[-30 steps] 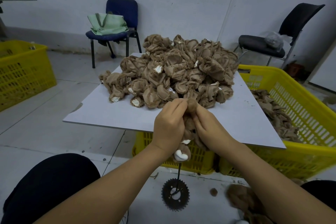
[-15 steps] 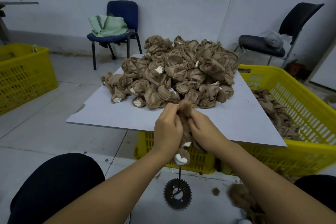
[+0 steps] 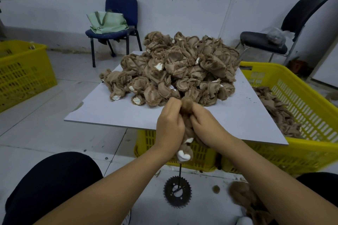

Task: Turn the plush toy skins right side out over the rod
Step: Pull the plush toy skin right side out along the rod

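Head view: two hands work one brown plush skin down over an upright rod, in front of a heap of unturned skins.

The left hand (image 3: 169, 126) and right hand (image 3: 206, 126) each have their grip clamped on the skin (image 3: 186, 105) from either side, likely to peel it down so the fuzzy face comes outward. Its rounded furry tip stands between the fingertips; a white-patched end hangs below. The thin dark rod (image 3: 180, 171) rises from a toothed metal wheel (image 3: 177, 192) on the floor. Behind the rod, the crumpled, matte heap (image 3: 175, 71) lies on the pale flat desk (image 3: 102, 113); right of it, a slotted yellow basket (image 3: 300, 100) holds more skins.
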Available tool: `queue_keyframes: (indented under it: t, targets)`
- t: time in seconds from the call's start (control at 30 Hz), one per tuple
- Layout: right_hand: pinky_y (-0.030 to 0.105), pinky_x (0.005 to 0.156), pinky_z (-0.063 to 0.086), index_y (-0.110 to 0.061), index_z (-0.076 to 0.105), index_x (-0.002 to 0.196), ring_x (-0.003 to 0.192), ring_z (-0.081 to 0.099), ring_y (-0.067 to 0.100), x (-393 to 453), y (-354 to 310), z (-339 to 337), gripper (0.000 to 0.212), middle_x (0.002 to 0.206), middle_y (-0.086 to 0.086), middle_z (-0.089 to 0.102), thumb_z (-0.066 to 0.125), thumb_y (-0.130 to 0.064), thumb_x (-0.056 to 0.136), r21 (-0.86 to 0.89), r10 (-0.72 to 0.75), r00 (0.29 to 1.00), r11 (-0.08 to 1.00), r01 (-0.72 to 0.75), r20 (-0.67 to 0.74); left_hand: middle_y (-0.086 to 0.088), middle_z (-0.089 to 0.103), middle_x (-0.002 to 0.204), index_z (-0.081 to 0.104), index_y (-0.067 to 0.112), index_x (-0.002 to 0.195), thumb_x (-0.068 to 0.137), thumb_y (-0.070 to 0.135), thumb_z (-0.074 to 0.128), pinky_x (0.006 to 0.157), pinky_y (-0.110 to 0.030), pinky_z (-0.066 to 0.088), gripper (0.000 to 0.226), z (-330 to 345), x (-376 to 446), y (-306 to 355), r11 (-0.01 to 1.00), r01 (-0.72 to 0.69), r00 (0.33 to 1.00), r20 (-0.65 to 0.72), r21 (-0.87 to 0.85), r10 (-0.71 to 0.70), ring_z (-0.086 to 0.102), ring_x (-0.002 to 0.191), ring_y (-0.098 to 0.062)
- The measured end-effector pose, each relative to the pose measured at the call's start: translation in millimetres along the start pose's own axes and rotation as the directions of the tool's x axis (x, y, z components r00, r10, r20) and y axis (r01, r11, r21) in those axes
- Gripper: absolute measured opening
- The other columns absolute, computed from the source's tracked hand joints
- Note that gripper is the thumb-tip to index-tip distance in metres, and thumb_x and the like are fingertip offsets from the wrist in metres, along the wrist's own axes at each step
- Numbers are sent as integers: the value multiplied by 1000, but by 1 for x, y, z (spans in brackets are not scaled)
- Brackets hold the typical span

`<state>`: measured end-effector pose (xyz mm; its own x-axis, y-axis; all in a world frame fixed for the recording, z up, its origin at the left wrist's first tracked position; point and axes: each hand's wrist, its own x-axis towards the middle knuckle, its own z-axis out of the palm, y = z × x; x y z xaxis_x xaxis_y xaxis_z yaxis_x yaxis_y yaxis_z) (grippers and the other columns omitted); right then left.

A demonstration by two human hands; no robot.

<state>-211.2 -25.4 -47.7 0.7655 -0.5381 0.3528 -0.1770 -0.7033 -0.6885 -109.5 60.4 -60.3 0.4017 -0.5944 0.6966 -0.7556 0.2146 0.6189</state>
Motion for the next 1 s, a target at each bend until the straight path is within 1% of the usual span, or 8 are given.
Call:
queue_keyframes:
  t: [0.13,0.23,0.33,0.47,0.6,0.77,0.83,1.0]
  targets:
    - [10,72,44,-40,53,105,92,59,-5,-5,10,10,35,98,-19,60,36,-11,94,43,63,998,997,-64,19,-9,46,84,50,3,91,96,-6,41,57,-53,41,14,5,-9,-7,997,38,997,68,69,-43,45,69,-26]
    - [12,73,45,-34,55,106,91,60,-2,-2,10,11,31,98,-13,63,34,-16,92,59,63,998,996,-64,12,-4,50,92,52,7,99,96,9,35,67,-48,45,17,5,1,-6,991,131,987,102,-24,-128,50,79,-22]
    - [22,76,50,-27,59,107,89,61,2,-1,9,9,29,98,-8,65,37,-15,92,96,62,997,994,-58,-39,-4,51,99,57,3,109,101,13,33,73,-34,44,27,5,4,1,998,42,994,104,-53,-36,50,85,-16]
    - [19,71,50,-29,59,101,85,61,4,4,6,0,27,91,-11,64,38,-17,90,124,42,995,992,-30,-95,-9,53,108,59,-3,123,104,5,40,82,-20,47,28,4,11,6,996,-83,994,67,-46,85,54,93,-15]
    - [27,75,52,-20,61,107,87,62,7,8,7,1,29,96,-4,66,39,-16,89,134,47,992,991,-31,-120,-15,55,117,56,-5,131,101,-5,44,93,-22,48,33,4,15,1,986,-152,983,94,-68,158,57,105,-20]
    - [33,83,56,-31,58,124,94,65,5,0,17,13,36,106,-6,68,38,-13,100,160,152,987,977,-143,-44,0,54,100,60,4,113,104,3,45,82,-25,47,18,8,1,-13,991,95,981,178,-94,-77,53,95,-3]
    - [40,89,56,-30,57,126,100,66,11,-1,18,14,38,111,-1,68,38,-8,101,156,188,982,971,-182,-27,-4,57,96,58,4,102,104,4,43,77,-33,47,15,9,-2,-19,982,177,959,234,-63,-158,55,90,-9]
    - [32,89,53,-27,59,119,100,63,6,1,9,6,41,109,-2,67,39,-1,95,109,169,985,980,-165,-32,-5,61,105,63,5,116,102,3,41,82,-35,53,26,7,1,-13,985,150,980,141,-83,-137,59,96,-16]
